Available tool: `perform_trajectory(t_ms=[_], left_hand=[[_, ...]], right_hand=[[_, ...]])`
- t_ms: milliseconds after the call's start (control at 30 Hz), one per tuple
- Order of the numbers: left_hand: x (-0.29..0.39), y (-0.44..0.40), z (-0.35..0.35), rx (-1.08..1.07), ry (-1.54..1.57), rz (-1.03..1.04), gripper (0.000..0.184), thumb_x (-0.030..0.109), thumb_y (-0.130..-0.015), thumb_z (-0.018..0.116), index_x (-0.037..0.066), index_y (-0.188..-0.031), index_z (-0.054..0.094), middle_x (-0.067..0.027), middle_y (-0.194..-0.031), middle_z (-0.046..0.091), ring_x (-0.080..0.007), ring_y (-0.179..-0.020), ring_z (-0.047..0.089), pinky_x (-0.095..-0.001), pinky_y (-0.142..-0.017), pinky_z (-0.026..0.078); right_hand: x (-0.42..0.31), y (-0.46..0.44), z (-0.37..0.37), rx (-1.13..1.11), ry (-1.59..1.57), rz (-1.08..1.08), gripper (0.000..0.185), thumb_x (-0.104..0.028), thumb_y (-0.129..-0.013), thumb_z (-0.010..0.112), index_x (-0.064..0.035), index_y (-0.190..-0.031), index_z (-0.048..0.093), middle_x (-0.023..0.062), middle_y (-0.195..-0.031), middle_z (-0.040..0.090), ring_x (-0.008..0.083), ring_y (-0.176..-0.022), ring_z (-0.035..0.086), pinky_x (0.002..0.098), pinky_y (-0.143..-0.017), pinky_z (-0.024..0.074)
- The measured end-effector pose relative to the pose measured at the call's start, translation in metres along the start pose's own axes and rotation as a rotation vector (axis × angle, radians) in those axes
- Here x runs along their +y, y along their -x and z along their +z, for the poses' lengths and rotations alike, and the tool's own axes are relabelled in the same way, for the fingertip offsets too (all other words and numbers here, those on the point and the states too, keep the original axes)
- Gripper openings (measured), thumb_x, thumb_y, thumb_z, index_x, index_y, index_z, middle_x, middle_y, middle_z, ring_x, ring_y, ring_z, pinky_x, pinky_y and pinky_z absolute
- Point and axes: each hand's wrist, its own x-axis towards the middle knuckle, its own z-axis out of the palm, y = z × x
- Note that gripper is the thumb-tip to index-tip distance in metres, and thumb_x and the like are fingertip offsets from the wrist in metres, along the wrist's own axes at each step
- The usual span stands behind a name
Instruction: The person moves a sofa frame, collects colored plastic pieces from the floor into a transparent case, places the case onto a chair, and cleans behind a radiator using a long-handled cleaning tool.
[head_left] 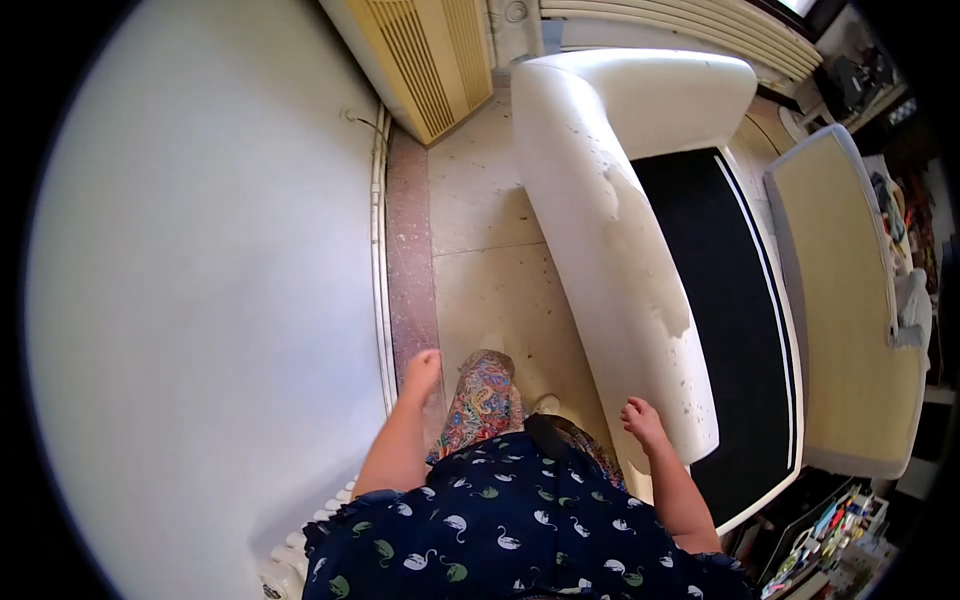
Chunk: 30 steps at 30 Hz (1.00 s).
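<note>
Beside the white wall on the left is my left hand [424, 369], its fingers curled in; I make out nothing in it. My right hand [641, 417] is closed too, its fingers folded, close to the worn white sofa back [600, 270]. Whether that hand touches the sofa I cannot tell. Large patches of the sofa's covering have peeled off. Its black seat base [715, 270] lies bare, with a white strip along the far edge.
A cream air-conditioning unit [425, 60] stands ahead by the wall [200, 250]. Right of the sofa leans a large beige cushion [850, 310] with cloth on it. Assorted small items [830, 530] fill the lower right. Pale floor [490, 220] runs between wall and sofa.
</note>
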Motion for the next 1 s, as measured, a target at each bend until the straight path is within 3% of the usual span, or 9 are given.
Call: perform_trajectory(t_ms=[133, 200, 333, 400, 533, 600, 633, 733, 1000], left_hand=[[-0.052, -0.019, -0.003, 0.039, -0.206, 0.009, 0.027, 0.022, -0.072, 0.045, 0.001, -0.082, 0.058, -0.0119, -0.075, 0.058, -0.0224, -0.071, 0.055, -0.0319, -0.067, 0.042], [-0.095, -0.056, -0.020, -0.072, 0.079, -0.470, 0.015, 0.017, -0.071, 0.048, 0.005, -0.075, 0.055, -0.0067, -0.058, 0.050, -0.0160, -0.058, 0.052, -0.0255, -0.049, 0.042], [-0.025, -0.123, -0.067, 0.021, 0.260, -0.722, 0.015, 0.016, -0.071, 0.048, 0.004, -0.078, 0.052, -0.0060, -0.063, 0.050, -0.0152, -0.054, 0.051, -0.0248, -0.045, 0.041], [-0.013, -0.172, -0.103, -0.034, 0.366, -0.572, 0.019, 0.018, -0.072, 0.048, 0.004, -0.086, 0.050, -0.0059, -0.071, 0.052, -0.0136, -0.055, 0.051, -0.0231, -0.046, 0.042], [0.098, -0.256, -0.114, -0.114, 0.328, -0.405, 0.025, 0.023, -0.077, 0.045, 0.005, -0.093, 0.050, -0.0067, -0.080, 0.054, -0.0123, -0.065, 0.053, -0.0222, -0.055, 0.043], [0.126, -0.300, -0.112, -0.155, 0.288, -0.342, 0.027, 0.024, -0.077, 0.044, 0.005, -0.096, 0.049, -0.0070, -0.083, 0.054, -0.0125, -0.068, 0.053, -0.0226, -0.058, 0.043], [0.143, -0.323, -0.109, -0.188, 0.260, -0.278, 0.029, 0.025, -0.078, 0.043, 0.005, -0.099, 0.049, -0.0073, -0.085, 0.054, -0.0127, -0.071, 0.053, -0.0231, -0.061, 0.042], [0.216, -0.360, -0.091, -0.264, 0.197, -0.239, 0.030, 0.026, -0.079, 0.042, 0.006, -0.101, 0.048, -0.0080, -0.090, 0.053, -0.0139, -0.076, 0.053, -0.0246, -0.065, 0.042], [0.378, -0.427, 0.015, -0.571, 0.139, -0.081, 0.037, 0.030, -0.080, 0.041, 0.008, -0.109, 0.041, -0.0081, -0.097, 0.049, -0.0170, -0.084, 0.050, -0.0280, -0.070, 0.040]], right_hand=[[-0.056, -0.046, 0.004, -0.020, 0.130, -0.068, 0.039, -0.020, -0.078, 0.043, -0.0023, -0.112, 0.037, 0.0058, -0.088, 0.051, 0.0136, -0.077, 0.050, 0.0244, -0.062, 0.0418], [-0.095, -0.066, 0.014, 0.001, 0.059, -0.083, 0.039, -0.021, -0.078, 0.043, -0.0037, -0.112, 0.037, 0.0059, -0.088, 0.051, 0.0138, -0.077, 0.050, 0.0252, -0.062, 0.0419], [-0.177, -0.103, 0.043, 0.054, -0.116, 0.026, 0.040, -0.024, -0.080, 0.042, -0.0052, -0.114, 0.035, 0.0080, -0.091, 0.051, 0.0152, -0.078, 0.051, 0.0263, -0.063, 0.0419], [-0.216, -0.117, 0.069, 0.017, -0.164, 0.085, 0.039, -0.025, -0.081, 0.041, -0.0054, -0.113, 0.035, 0.0095, -0.095, 0.051, 0.0162, -0.082, 0.051, 0.0268, -0.064, 0.0418], [-0.286, -0.168, 0.075, 0.098, -0.419, 0.098, 0.036, -0.028, -0.079, 0.042, -0.0036, -0.106, 0.039, 0.0117, -0.093, 0.050, 0.0188, -0.080, 0.051, 0.0298, -0.063, 0.0420], [-0.294, -0.203, 0.065, 0.226, -0.658, 0.171, 0.030, -0.024, -0.077, 0.040, -0.0006, -0.095, 0.045, 0.0129, -0.088, 0.051, 0.0206, -0.074, 0.052, 0.0327, -0.061, 0.0422], [-0.294, -0.216, 0.058, 0.219, -0.755, 0.270, 0.023, -0.017, -0.076, 0.036, 0.0008, -0.082, 0.048, 0.0139, -0.081, 0.053, 0.0222, -0.072, 0.054, 0.0343, -0.063, 0.0429], [-0.303, -0.223, 0.048, 0.202, -0.736, 0.458, 0.023, -0.015, -0.076, 0.033, 0.0013, -0.075, 0.049, 0.0138, -0.074, 0.054, 0.0237, -0.069, 0.055, 0.0353, -0.063, 0.0440], [-0.310, -0.220, 0.049, 0.278, -0.791, 0.537, 0.025, -0.012, -0.075, 0.031, 0.0043, -0.077, 0.050, 0.0160, -0.077, 0.055, 0.0266, -0.067, 0.056, 0.0375, -0.061, 0.0459]])
